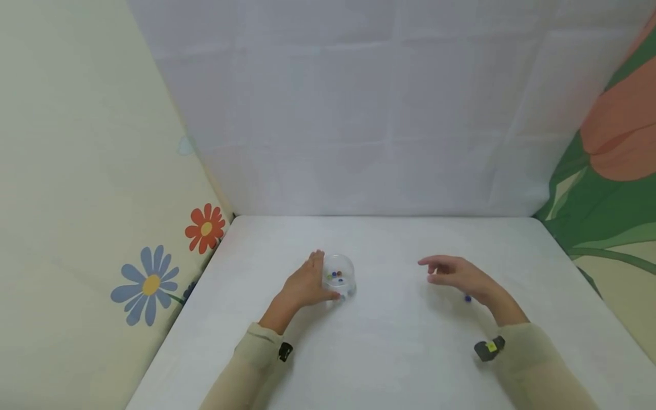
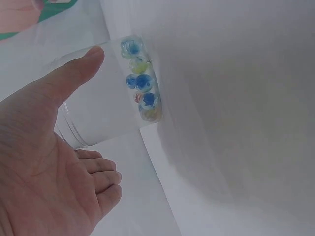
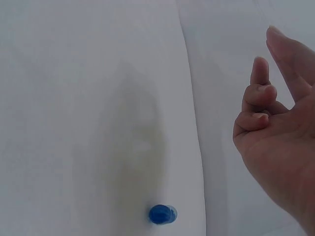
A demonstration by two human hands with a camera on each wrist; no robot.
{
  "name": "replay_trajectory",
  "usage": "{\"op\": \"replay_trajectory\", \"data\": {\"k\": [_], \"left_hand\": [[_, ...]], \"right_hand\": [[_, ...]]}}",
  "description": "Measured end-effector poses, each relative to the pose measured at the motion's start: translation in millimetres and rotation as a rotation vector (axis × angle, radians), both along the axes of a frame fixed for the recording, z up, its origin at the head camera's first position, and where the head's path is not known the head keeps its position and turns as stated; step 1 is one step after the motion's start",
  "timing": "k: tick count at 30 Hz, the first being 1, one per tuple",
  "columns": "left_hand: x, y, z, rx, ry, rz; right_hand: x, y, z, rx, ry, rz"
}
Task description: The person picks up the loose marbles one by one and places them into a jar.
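Observation:
A clear plastic cup (image 1: 345, 270) stands on the white table (image 1: 389, 353) with several coloured marbles (image 1: 336, 275) in it. My left hand (image 1: 324, 277) holds the cup from its left side, fingers round the far wall and thumb at the near wall. In the left wrist view the thumb lies along the cup (image 2: 113, 83), the left hand (image 2: 93, 120) curls under its rim, and the marbles (image 2: 141, 93) crowd at its bottom. My right hand (image 1: 435, 270) hovers to the right, fingers relaxed and holding nothing. A blue marble (image 1: 467, 298) lies on the table under it, apart from the right hand (image 3: 266, 98), and shows as a blue marble (image 3: 162, 214) low in that view.
A white backdrop (image 1: 369, 125) closes the far edge of the table. A cream panel with painted flowers (image 1: 154, 273) stands on the left and a green and orange flowered panel (image 1: 610, 171) on the right.

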State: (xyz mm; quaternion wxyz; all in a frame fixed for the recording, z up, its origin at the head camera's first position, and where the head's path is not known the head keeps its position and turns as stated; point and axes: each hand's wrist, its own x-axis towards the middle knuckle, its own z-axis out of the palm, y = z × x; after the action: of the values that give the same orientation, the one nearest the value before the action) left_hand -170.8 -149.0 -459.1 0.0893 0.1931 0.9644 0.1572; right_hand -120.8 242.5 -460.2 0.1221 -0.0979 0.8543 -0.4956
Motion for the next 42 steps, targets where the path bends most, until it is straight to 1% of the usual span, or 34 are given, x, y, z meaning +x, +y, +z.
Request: {"op": "replay_trajectory", "data": {"k": [4,10,13,20,27,29,34,42], "left_hand": [[0.0,-1.0,3.5,-0.011,-0.006,0.006],[0.9,-1.7,5.4,0.011,-0.009,0.011],[1.8,-1.5,5.3,0.018,-0.009,0.012],[4.3,-1.1,5.7,0.012,0.003,0.003],[5.7,-2.7,5.6,-0.002,0.0,0.0],[5.6,-2.8,5.9,-0.005,0.0,-0.001],[5.9,-3.3,7.0,-0.003,0.001,-0.007],[3.8,-3.7,5.3,-0.011,0.0,-0.003]], "right_hand": [[1.4,6.0,3.4,0.011,0.004,-0.002],[6.0,15.9,5.7,0.012,0.01,-0.008],[10.0,24.7,3.4,0.003,0.007,-0.002],[19.1,44.4,-0.4,0.028,0.008,0.011],[25.5,57.9,-3.8,0.04,-0.003,0.028],[26.3,61.9,-4.9,0.056,-0.009,0.031],[27.9,71.7,-6.9,0.132,-0.024,0.041],[28.0,84.9,-13.9,0.237,-0.09,0.05]]}}
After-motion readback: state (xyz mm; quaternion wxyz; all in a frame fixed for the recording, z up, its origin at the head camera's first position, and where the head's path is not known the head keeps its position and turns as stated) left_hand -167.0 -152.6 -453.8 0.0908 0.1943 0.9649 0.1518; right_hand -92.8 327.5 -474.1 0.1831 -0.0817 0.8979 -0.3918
